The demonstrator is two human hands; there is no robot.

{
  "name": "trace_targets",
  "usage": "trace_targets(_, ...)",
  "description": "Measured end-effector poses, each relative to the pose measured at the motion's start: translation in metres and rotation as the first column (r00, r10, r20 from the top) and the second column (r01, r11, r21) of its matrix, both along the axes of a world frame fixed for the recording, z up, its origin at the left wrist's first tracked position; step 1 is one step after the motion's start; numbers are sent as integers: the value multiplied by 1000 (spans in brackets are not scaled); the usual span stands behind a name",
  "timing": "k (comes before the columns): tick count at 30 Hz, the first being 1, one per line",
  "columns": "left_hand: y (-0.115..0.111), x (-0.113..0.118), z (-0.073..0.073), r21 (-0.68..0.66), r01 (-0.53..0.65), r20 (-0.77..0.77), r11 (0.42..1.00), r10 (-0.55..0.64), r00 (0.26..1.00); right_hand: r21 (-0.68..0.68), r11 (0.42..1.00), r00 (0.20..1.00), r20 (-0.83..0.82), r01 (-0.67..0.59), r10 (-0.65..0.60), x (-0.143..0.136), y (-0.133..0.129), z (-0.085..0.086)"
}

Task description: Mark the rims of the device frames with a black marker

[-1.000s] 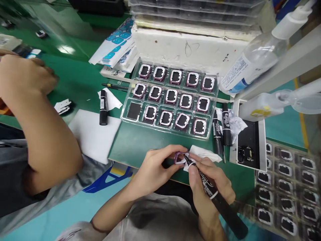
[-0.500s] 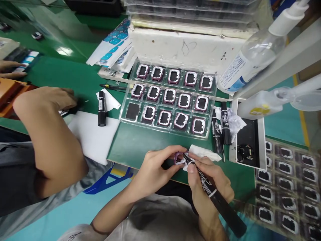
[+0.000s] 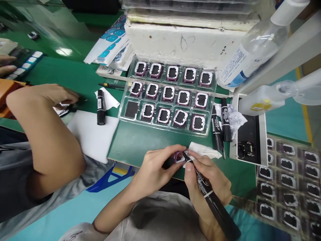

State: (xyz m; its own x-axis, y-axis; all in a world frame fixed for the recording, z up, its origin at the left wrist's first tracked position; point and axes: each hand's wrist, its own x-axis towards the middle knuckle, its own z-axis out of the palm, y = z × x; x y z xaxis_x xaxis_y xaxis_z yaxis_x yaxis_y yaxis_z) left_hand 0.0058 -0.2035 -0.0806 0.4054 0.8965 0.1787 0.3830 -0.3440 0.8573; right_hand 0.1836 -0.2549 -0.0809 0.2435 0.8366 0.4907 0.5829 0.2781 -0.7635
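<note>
- Head view: our left hand (image 3: 156,167) pinches the purple-and-white frame (image 3: 178,158), on our side of the tray (image 3: 163,127).
- Our right hand (image 3: 213,175) grips the black marker (image 3: 213,203), tip at the frame; likely inking its edge. Next move wants steady tip control.
- Marker lettering, bottle label (image 3: 237,67): too small to read.

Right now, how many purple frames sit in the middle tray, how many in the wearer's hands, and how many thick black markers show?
Purple frames in the middle tray: 14
Purple frame in the left hand: 1
Thick black markers: 4
Total: 19
</note>
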Motion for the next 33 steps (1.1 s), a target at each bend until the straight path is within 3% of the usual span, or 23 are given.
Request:
trace_targets(13,1,0,3,18,4,1,1000,-4,1000,79,997,1000,-1,-1,1,-5,6,4)
trace_targets(23,-1,0,1,-97,-31,29,995,34,999,75,997,999,-30,-36,38,-3,8,8)
trace_targets(33,-1,0,-3,-52,-37,28,998,38,999,136,990,999,-31,-29,34,-5,8,0)
